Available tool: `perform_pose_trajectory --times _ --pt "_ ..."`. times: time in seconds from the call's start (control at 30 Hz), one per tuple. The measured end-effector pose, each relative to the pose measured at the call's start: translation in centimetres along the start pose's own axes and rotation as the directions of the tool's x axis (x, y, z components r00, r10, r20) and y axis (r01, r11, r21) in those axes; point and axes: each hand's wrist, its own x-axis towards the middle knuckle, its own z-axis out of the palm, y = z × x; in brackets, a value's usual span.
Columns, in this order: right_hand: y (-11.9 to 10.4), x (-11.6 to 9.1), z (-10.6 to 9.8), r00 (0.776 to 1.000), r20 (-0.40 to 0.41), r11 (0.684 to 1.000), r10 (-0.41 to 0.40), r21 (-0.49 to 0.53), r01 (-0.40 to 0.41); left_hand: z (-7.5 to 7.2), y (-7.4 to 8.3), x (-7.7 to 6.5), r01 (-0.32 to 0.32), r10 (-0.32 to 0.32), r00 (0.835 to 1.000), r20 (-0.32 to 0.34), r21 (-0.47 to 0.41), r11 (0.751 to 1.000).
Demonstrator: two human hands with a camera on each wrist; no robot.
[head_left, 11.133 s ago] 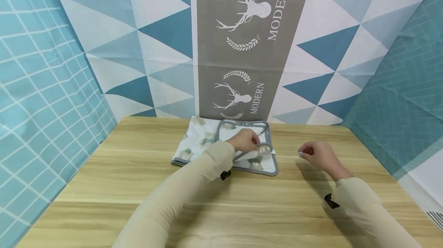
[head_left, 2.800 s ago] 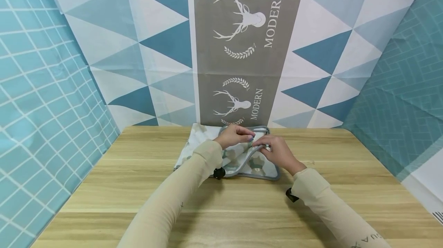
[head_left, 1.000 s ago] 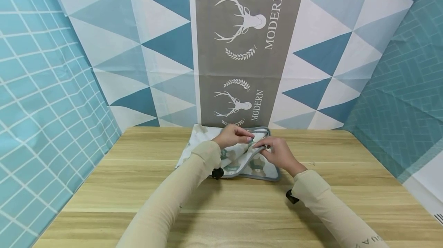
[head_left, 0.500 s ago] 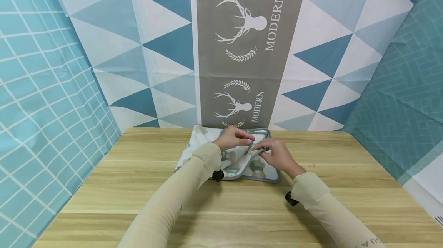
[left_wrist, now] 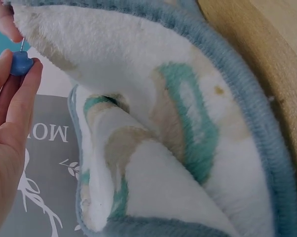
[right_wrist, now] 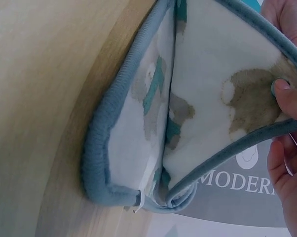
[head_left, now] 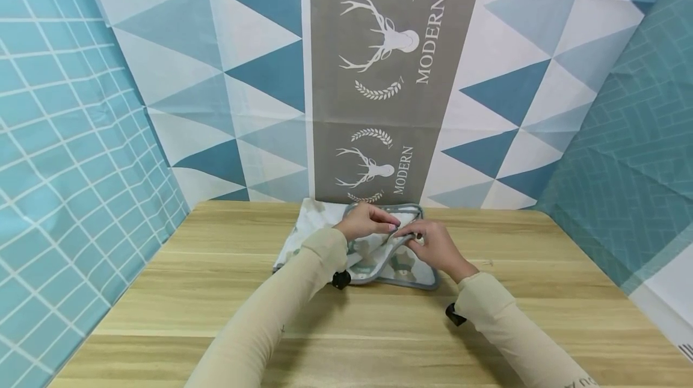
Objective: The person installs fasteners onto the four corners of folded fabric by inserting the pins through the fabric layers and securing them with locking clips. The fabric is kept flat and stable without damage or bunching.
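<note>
A folded white plush cloth [head_left: 403, 261], printed with brown and teal animals and bound in grey-blue edging, lies at the back of the table. My right hand [head_left: 435, 246] pinches its lifted flap near the corner, thumb on the print in the right wrist view. Between the fingertips of my left hand [head_left: 365, 221] is a blue push pin [left_wrist: 21, 64]. In the left wrist view its metal needle points up at the cloth's edge, right beside my right hand's fingertips. The flap [left_wrist: 133, 163] curls over in a fold beneath my left hand.
The wooden table [head_left: 216, 310] spreads in front of the cloth and to both sides. Behind it hangs a patterned backdrop [head_left: 346, 99] with deer heads and triangles. Blue tile-patterned sheets [head_left: 59, 153] flank the table. A small white tag [right_wrist: 140, 200] sticks out from the cloth's edging.
Since the oldest frame, my right hand has come left onto the flap, and my left hand has let go of it and holds the pin. Over the last second, both hands barely move.
</note>
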Motion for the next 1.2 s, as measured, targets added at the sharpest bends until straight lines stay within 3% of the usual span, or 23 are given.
perform_pose_trajectory --times 0.37,0.57,0.67,0.77,0.83,0.93,1.03,1.2 --pt "0.1 -0.1 0.0 0.999 -0.034 0.999 0.019 0.026 -0.018 0.4 0.1 -0.1 -0.038 0.039 0.999 0.009 -0.079 0.996" --pt "0.2 -0.1 0.0 0.999 -0.027 0.999 0.030 0.021 -0.030 0.0 0.6 -0.4 0.024 -0.022 1.000 0.014 -0.156 0.987" --pt "0.2 0.0 -0.1 1.000 -0.017 1.000 0.024 0.019 -0.024 -0.9 0.6 -0.8 0.045 -0.046 0.999 -0.006 -0.144 0.989" --pt "0.3 0.1 -0.3 1.000 -0.010 0.999 0.018 0.028 -0.018 -2.5 0.1 -1.6 0.032 -0.032 0.999 -0.030 -0.005 0.999" --pt "0.4 0.2 -0.3 1.000 -0.009 1.000 0.011 0.029 -0.011 -3.7 -0.4 -2.5 0.013 -0.010 0.999 -0.032 0.112 0.994" --pt "0.5 0.4 -0.4 1.000 -0.009 0.999 0.014 0.036 -0.013 -5.7 -1.5 -4.3 -0.017 0.026 0.999 -0.030 0.285 0.958" --pt "0.5 0.7 -0.5 1.000 -0.007 0.999 0.012 0.033 -0.012 -7.4 -2.6 -6.4 -0.031 0.030 1.000 0.009 0.375 0.926" --pt "0.5 1.2 -0.9 1.000 -0.005 1.000 0.018 0.011 -0.018 -9.5 -4.3 -9.9 0.019 -0.065 0.995 0.079 0.481 0.877"
